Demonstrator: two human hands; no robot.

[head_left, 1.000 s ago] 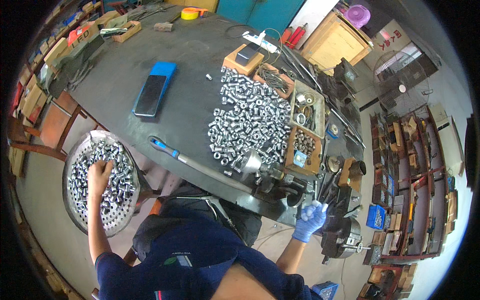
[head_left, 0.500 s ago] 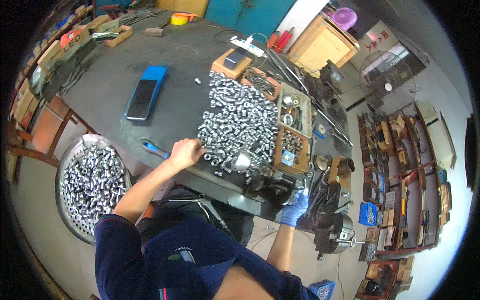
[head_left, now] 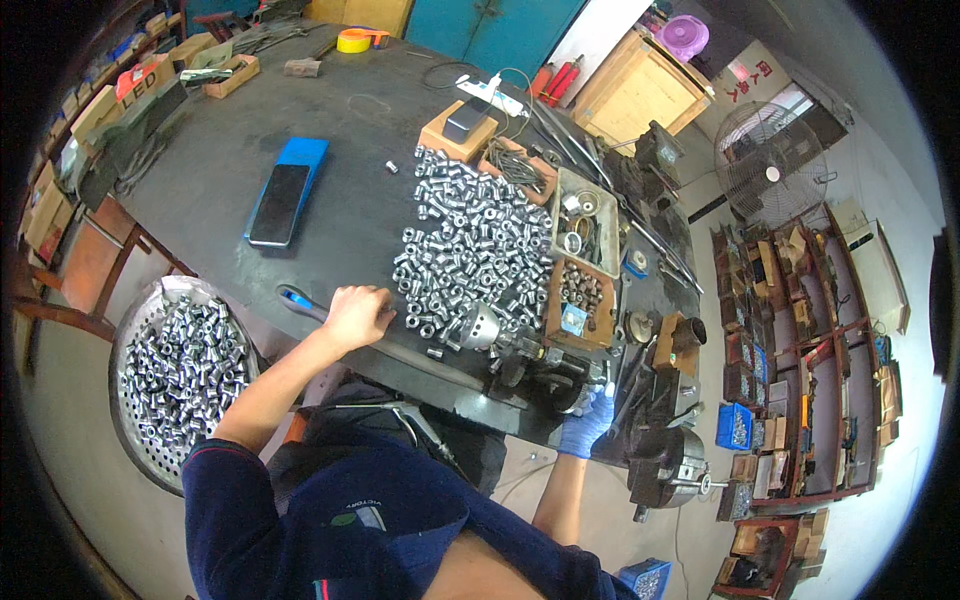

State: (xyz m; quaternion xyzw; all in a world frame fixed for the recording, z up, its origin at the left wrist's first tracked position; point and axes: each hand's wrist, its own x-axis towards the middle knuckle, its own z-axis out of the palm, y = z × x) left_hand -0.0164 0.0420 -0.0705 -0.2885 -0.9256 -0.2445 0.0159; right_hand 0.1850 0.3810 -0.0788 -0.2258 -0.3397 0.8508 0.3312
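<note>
My bare left hand (head_left: 358,318) is over the bench's front edge with its fingers curled closed; whatever they hold, if anything, is hidden. Just beyond it spreads a pile of short silver metal fittings (head_left: 475,235). Beside the wrist lies a blue-and-dark handled tool (head_left: 300,300). My right hand (head_left: 588,418), in a blue glove, is closed at the right end of a dark bench-mounted device (head_left: 535,365); what its fingers grip is not clear. A silver, cone-like metal head (head_left: 480,327) points from that device toward the fittings.
A perforated metal basin (head_left: 130,410) full of fittings stands at the left. A phone (head_left: 278,205) lies on a blue case on the dark bench (head_left: 350,130). Right of the pile are a parts box (head_left: 582,305) and a tray (head_left: 587,215); a heavy vise-like machine (head_left: 668,470) stands nearer me.
My left hand has drawn back from the pile's edge, a little left and toward me. My right hand stays at the device. The whole view has shifted slightly.
</note>
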